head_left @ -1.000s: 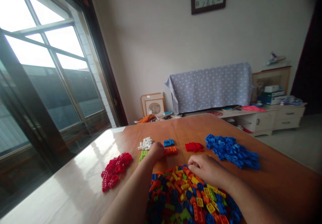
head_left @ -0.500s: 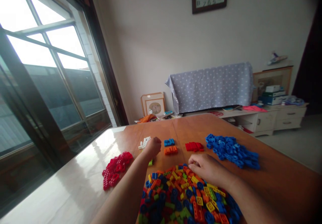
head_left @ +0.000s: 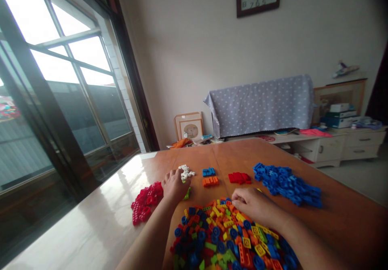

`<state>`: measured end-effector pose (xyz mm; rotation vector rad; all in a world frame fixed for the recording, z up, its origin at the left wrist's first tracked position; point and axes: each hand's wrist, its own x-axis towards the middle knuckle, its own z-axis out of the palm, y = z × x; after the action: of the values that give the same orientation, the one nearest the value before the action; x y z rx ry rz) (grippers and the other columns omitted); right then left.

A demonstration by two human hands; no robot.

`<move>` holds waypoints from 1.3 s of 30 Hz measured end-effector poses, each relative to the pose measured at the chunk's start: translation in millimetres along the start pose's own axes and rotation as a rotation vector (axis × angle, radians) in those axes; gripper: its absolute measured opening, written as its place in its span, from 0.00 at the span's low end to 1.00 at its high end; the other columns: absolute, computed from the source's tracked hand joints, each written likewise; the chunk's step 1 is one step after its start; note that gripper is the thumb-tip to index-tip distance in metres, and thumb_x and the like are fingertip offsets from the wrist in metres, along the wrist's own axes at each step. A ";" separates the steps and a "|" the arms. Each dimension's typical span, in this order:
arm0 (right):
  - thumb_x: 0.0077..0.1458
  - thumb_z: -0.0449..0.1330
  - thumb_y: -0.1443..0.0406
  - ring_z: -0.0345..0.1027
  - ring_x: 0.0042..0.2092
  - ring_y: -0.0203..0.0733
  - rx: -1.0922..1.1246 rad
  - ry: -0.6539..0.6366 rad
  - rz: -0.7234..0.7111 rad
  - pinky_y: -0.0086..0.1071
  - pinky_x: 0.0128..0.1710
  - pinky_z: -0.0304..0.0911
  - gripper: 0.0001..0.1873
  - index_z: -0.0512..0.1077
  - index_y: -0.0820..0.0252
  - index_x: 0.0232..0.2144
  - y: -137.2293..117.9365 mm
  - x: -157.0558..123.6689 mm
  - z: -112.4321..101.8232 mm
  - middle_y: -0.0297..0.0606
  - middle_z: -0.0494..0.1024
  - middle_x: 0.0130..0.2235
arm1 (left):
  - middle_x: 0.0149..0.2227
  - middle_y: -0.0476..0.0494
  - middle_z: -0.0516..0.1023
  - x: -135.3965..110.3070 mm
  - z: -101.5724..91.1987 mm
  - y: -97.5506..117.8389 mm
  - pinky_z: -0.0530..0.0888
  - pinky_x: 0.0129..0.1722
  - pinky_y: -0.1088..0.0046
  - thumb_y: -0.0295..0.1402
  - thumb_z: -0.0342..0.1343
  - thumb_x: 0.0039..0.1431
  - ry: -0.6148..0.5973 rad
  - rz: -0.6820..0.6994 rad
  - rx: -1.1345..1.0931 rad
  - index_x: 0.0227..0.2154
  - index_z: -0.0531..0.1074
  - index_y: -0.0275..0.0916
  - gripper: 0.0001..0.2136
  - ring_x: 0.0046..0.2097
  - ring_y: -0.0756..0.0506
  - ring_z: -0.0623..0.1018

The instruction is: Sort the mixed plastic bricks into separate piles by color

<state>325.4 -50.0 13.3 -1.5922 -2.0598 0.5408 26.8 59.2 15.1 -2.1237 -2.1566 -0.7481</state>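
Observation:
My left hand [head_left: 176,186] is over the table between the pink-red bricks [head_left: 147,202] and the white pieces [head_left: 186,172]. Its fingers are spread and bent slightly down, with nothing visible in them. Some lime green bricks [head_left: 187,194] show beside its wrist, partly covered by the hand. At the far edge of the big mixed heap of toy bricks [head_left: 224,237] rests my right hand [head_left: 253,203]. Its fingers curl inward, and whatever they hold is hidden. A yellow bit [head_left: 259,190] peeks out behind this hand.
Small groups of blue bricks [head_left: 208,171], orange bricks [head_left: 210,181] and red bricks [head_left: 239,178] lie mid-table. A large blue pile [head_left: 287,184] is at the right on the wooden table [head_left: 230,152]. Beyond stands a low white cabinet [head_left: 332,148].
My left hand has moved left, away from the small blue and orange groups, and its fingers have spread. My right hand stays by the heap. The whole view has shifted slightly.

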 end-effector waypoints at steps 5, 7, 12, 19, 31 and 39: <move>0.57 0.57 0.60 0.70 0.31 0.38 -0.006 -0.012 0.003 0.28 0.29 0.51 0.10 0.77 0.56 0.31 3.9 1.7 3.3 0.32 0.79 0.28 | 0.69 0.34 0.56 -14.0 12.4 5.1 0.49 0.64 0.45 0.51 0.56 0.52 -0.018 -0.049 0.072 0.64 0.59 0.42 0.37 0.69 0.29 0.51; 0.57 0.57 0.60 0.69 0.31 0.38 -0.006 -0.014 0.000 0.28 0.29 0.51 0.10 0.77 0.56 0.31 5.2 2.5 4.2 0.33 0.79 0.28 | 0.70 0.34 0.52 -16.7 16.3 6.0 0.46 0.64 0.43 0.48 0.56 0.51 -0.039 -0.076 0.075 0.66 0.55 0.41 0.40 0.70 0.28 0.49; 0.57 0.57 0.59 0.69 0.30 0.38 -0.013 -0.012 0.003 0.28 0.28 0.50 0.10 0.77 0.55 0.32 5.5 2.3 4.8 0.32 0.78 0.27 | 0.71 0.32 0.51 -17.9 23.5 1.1 0.54 0.64 0.54 0.45 0.57 0.50 -0.077 -0.097 0.045 0.68 0.49 0.39 0.43 0.69 0.30 0.54; 0.57 0.57 0.58 0.68 0.30 0.38 -0.003 -0.022 0.018 0.29 0.27 0.48 0.11 0.77 0.56 0.32 3.8 1.8 3.7 0.33 0.78 0.27 | 0.69 0.28 0.52 -14.4 33.9 -7.3 0.58 0.63 0.63 0.43 0.54 0.55 -0.096 -0.061 0.012 0.68 0.48 0.31 0.41 0.68 0.33 0.57; 0.57 0.57 0.57 0.69 0.31 0.39 -0.003 -0.020 0.012 0.28 0.29 0.51 0.12 0.77 0.55 0.32 6.8 1.2 3.6 0.33 0.79 0.28 | 0.67 0.26 0.57 -13.2 30.2 -9.6 0.60 0.61 0.60 0.53 0.53 0.57 -0.056 -0.061 -0.009 0.67 0.52 0.32 0.41 0.66 0.31 0.62; 0.57 0.57 0.57 0.69 0.31 0.39 0.019 -0.027 0.009 0.28 0.30 0.53 0.11 0.77 0.56 0.32 8.1 2.8 2.6 0.33 0.78 0.28 | 0.59 0.27 0.70 11.8 11.2 -25.7 0.66 0.56 0.68 0.48 0.46 0.66 0.085 -0.161 -0.325 0.59 0.63 0.29 0.28 0.59 0.38 0.71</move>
<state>329.6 -45.4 6.9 -1.5928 -2.0618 0.5857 5.0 75.3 1.1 -2.0181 -2.3148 -1.2572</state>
